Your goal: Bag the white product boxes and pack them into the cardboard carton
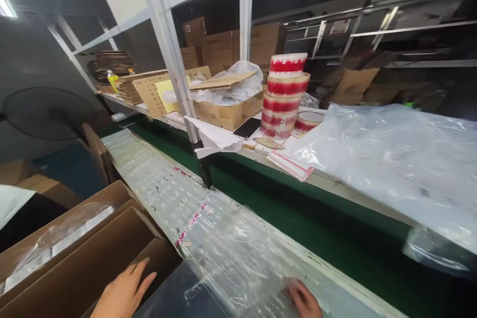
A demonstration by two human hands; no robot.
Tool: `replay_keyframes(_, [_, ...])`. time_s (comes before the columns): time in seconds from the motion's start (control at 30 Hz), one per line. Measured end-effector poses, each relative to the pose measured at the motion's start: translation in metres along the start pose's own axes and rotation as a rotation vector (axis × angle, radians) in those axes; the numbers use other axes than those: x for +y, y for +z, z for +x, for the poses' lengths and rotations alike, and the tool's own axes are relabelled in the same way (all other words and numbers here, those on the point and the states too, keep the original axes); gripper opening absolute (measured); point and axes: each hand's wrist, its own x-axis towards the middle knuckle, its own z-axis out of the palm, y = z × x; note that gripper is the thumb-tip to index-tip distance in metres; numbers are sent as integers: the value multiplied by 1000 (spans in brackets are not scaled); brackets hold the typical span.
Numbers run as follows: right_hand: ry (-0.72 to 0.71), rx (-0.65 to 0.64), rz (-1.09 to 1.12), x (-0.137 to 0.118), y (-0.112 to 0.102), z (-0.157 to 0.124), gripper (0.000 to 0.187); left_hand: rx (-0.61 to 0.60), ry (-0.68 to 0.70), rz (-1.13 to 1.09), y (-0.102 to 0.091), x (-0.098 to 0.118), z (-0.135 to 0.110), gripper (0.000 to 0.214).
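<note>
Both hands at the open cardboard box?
No, only the left hand is at the cardboard box; the right hand is apart from it, beside clear plastic film.

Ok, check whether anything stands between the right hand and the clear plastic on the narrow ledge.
Nothing visible does: the right hand is at the clear plastic, with no object between them. Blur hides whether it actually grips.
</note>
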Motion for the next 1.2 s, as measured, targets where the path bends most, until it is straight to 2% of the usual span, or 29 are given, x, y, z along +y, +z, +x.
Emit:
replay_keyframes(0.07, [-145,-72,-76,-29,8,-8,63,152,137,-107,-19,26,-9,69])
replay_keyframes(0.13, [-271,-164,-161,-60,17,-19,52,261,289,-241,-35,60,-22,63])
replay_keyframes(0.23, [-379,-283,-234,-97,31,-36,38,288,456,-351,-51,108,-33,56])
replay_keyframes(0.3, [-445,-347,-265,-109,37,-44,34,286,450,-352,-56,128,-25,57])
replay_keyframes(0.4, [-535,-414,-296,-109,41,-50,32,345,322,-222,-53,127,9,68])
replay_keyframes(0.47, [-532,-433,-309,-104,41,-52,31,233,289,-121,-49,112,37,70])
replay_keyframes(0.5, [-515,-434,-312,-101,40,-54,31,121,299,-96,-47,103,49,67])
replay_keyframes(0.6, [-424,-397,-306,-93,38,-57,29,-66,368,-47,-46,93,66,38])
replay_keyframes(0.63, [-381,-392,-300,-92,38,-58,29,-84,396,-32,-47,96,65,34])
replay_keyframes(0.7, [-282,-391,-294,-93,37,-61,34,-98,463,-33,-50,111,55,42])
replay_keyframes(0.77, [-227,-398,-317,-97,37,-62,40,-56,528,-84,-54,134,41,46])
replay_keyframes(0.83, [-277,-397,-354,-99,39,-62,38,3,590,-159,-59,155,31,48])
replay_keyframes(0.93, [-470,-369,-393,-99,42,-58,16,102,630,-269,-74,174,26,50])
replay_keyframes(1.03, [-584,-333,-424,-97,43,-56,10,216,602,-356,-102,179,24,49])
replay_keyframes(1.13, [-527,-358,-427,-99,43,-59,12,290,618,-397,-129,176,8,50])
replay_keyframes(1.17, [-496,-375,-415,-100,43,-61,13,266,668,-383,-132,173,-1,50])
replay_keyframes(1.2, [-469,-393,-394,-102,44,-64,13,186,751,-352,-130,170,-10,50])
